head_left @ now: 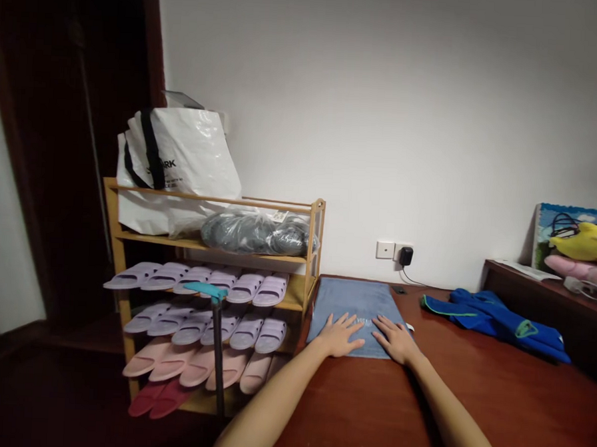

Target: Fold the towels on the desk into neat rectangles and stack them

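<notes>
A grey-blue cloth lies flat and smooth on the reddish-brown wooden tabletop, its far edge close to the wall. Pale lettering shows on it between my hands. My left hand rests palm down on the cloth's near left part, fingers spread. On the near right part my right hand also lies flat, with its fingers apart. Neither hand grips anything. A small white tag sticks out at the cloth's right edge. Farther right on the table is a crumpled blue cloth with green trim.
Left of the table stands a wooden shoe rack with rows of slippers, a white bag and a plastic-wrapped bundle. A teal-topped pole stands before it. A black plug sits in the wall socket. Plush toys lie at right.
</notes>
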Action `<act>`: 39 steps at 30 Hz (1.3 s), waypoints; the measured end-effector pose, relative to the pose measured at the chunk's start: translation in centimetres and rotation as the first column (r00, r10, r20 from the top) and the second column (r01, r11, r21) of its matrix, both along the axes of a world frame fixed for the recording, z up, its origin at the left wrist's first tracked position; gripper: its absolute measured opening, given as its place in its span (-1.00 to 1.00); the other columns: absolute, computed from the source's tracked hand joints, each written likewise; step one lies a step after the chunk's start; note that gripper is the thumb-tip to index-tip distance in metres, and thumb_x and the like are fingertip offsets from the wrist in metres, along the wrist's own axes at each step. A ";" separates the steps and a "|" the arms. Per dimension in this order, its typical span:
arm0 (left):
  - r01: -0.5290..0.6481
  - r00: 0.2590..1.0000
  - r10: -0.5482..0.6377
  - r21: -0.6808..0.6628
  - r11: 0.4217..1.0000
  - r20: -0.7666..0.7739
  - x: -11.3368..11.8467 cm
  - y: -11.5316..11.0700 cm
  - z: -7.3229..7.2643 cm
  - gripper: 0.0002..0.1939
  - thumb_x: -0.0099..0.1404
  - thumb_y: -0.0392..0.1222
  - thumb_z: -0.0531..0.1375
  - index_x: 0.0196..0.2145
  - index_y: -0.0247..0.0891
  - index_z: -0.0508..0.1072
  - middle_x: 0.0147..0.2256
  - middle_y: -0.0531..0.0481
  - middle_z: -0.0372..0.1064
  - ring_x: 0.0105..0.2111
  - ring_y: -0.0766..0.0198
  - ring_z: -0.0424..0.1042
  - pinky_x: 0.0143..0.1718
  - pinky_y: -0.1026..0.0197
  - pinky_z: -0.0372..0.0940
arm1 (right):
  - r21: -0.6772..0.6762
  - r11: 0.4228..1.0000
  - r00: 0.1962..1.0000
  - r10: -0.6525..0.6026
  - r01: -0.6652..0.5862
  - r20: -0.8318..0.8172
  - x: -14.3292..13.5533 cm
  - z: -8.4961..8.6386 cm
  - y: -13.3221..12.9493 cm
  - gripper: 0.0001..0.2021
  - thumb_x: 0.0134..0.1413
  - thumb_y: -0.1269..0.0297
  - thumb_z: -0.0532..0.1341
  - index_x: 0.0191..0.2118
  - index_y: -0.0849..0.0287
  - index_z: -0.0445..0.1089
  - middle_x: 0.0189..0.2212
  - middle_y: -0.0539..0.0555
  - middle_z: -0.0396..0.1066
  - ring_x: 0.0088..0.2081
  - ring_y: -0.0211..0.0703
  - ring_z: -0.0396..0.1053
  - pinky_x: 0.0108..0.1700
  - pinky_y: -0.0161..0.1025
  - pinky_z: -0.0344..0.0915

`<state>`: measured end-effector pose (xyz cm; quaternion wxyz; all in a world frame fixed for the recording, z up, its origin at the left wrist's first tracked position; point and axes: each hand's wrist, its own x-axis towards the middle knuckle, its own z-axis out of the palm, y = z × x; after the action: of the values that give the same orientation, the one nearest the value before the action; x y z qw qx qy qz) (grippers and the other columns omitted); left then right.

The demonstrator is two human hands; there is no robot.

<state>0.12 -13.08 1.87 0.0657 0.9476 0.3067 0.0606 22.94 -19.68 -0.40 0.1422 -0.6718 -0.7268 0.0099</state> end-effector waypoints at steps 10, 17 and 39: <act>0.000 1.000 -0.001 0.053 0.999 0.006 0.1 2.3 -0.7 -0.34 0.31 0.32 -0.23 0.27 0.03 -0.04 0.30 -0.05 -0.18 0.28 0.03 -0.21 0.16 -0.31 -0.27 | 0.093 0.828 0.833 -0.553 0.553 -0.027 17.0 -3.0 -4.9 -0.52 0.12 0.00 -0.11 -0.06 0.11 0.39 0.19 0.19 0.10 0.16 0.06 0.12 0.07 0.10 0.08; -0.062 0.986 0.044 0.111 0.992 0.163 0.5 2.9 -0.8 -0.45 0.39 0.19 -0.20 0.22 -0.04 0.13 0.24 -0.05 0.03 0.24 0.08 -0.03 0.18 -0.19 -0.13 | 0.250 0.721 0.745 -0.667 0.646 0.000 21.3 -3.5 -5.0 -0.56 0.11 0.00 -0.08 -0.05 0.01 0.40 0.31 0.09 -0.26 0.23 0.19 -0.11 0.08 0.22 -0.01; -0.169 0.965 0.093 0.312 0.935 0.245 1.4 3.2 -1.6 -0.65 0.33 -0.11 0.02 0.01 -0.22 0.39 0.03 -0.10 0.36 0.04 0.12 0.31 0.06 0.08 0.16 | 0.554 0.761 0.874 -0.472 0.338 0.117 18.7 -2.2 -1.8 -0.46 0.19 0.37 -0.25 0.28 0.29 -0.07 0.29 0.21 -0.19 0.29 -0.11 -0.21 0.19 0.10 -0.14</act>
<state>1.55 -9.92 0.31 -0.0636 0.9094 0.3455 0.2229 41.60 -21.52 -2.62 0.2232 -0.7462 -0.5502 -0.3011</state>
